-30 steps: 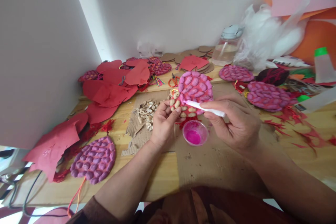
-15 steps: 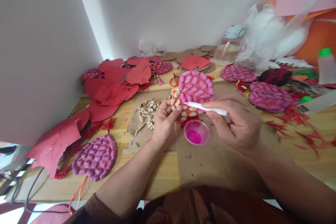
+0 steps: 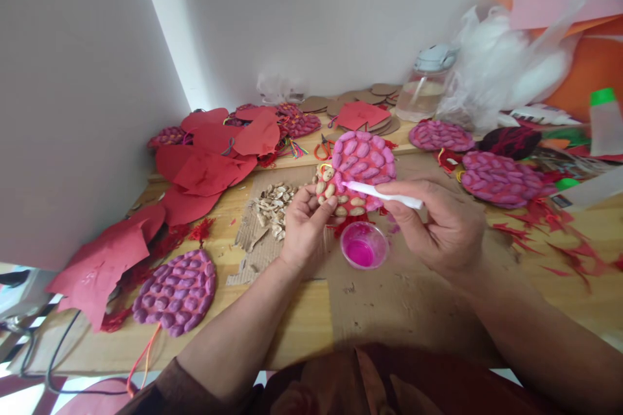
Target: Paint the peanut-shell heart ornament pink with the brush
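Peanut panel: located over the middle of the table, above a cardboard sheet, its far part coated pink and its near left part bare. The right hand, right of the panel, has thumb and fingers clamped on a brush. The left hand has thumb and fingers clamped on the panel's near left edge. A cup of magenta paint sits on the cardboard, just on the near side of the panel. The white brush points left, its pink tip apparently touching the panel beside uncoated peanuts. Step in hand, as judged: brushing colour onto the shells. The next move appears to call for a steady left grip and light strokes toward the bare shells, with paint taken from the cup as required.
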The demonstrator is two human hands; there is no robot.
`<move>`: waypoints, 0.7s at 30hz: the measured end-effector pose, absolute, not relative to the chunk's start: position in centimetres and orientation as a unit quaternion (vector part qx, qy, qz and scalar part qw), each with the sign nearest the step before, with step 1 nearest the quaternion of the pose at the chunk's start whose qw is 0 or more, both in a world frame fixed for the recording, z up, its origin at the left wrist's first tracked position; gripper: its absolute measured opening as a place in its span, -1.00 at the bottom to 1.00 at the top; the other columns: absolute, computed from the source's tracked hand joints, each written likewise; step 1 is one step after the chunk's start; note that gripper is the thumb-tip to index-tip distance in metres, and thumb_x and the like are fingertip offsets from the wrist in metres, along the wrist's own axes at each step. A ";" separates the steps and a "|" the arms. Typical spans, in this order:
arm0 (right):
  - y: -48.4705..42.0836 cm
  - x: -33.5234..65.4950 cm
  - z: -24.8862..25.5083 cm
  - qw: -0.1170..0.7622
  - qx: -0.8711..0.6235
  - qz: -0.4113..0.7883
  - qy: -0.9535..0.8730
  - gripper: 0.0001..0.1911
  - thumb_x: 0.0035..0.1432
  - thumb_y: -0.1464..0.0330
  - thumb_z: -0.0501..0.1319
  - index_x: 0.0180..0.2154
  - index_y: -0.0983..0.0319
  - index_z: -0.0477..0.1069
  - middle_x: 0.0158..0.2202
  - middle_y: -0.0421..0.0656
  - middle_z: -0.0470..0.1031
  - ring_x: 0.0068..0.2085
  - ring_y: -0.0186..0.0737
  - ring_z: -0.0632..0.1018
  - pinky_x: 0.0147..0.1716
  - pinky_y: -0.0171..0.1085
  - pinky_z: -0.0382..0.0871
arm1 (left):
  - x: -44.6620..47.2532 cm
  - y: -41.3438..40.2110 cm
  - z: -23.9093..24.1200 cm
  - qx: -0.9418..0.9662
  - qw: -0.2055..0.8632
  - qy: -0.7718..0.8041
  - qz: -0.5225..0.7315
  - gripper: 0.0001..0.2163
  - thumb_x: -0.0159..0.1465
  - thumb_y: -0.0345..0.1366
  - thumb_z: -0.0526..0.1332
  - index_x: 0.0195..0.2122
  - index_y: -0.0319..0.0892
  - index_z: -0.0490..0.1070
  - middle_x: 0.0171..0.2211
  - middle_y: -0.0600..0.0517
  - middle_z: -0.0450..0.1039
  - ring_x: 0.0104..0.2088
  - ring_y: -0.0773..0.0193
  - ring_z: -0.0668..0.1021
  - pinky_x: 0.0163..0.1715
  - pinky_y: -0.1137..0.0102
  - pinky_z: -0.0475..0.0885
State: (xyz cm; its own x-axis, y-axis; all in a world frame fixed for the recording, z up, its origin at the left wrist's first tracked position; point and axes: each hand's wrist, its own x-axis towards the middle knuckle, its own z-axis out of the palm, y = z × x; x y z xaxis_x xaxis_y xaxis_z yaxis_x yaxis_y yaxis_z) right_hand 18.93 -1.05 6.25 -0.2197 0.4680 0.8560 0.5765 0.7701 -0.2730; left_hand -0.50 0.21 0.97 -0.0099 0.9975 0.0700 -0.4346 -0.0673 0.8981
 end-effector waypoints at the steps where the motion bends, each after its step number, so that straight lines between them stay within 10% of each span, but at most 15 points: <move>1: -1.0 18.9 6.2 0.524 -0.333 -0.053 -0.782 -0.73 0.22 0.50 0.30 -0.06 0.13 0.54 -0.20 -0.19 0.68 -0.22 -0.20 0.64 -0.16 -0.20 0.53 | -0.5 0.2 1.0 0.395 0.583 0.354 0.615 -0.69 0.17 -0.23 0.47 -0.18 -0.18 0.41 -0.38 0.08 0.54 -0.47 0.39 0.58 -0.42 0.46 0.60; 21: -1.3 18.8 6.3 0.525 -0.348 -0.049 -0.775 -0.76 0.22 0.50 0.31 -0.08 0.17 0.55 -0.23 -0.16 0.68 -0.23 -0.22 0.63 -0.16 -0.25 0.51 | -0.4 0.3 1.0 0.397 0.579 0.354 0.617 -0.68 0.15 -0.22 0.48 -0.18 -0.19 0.41 -0.39 0.09 0.55 -0.48 0.40 0.58 -0.44 0.47 0.59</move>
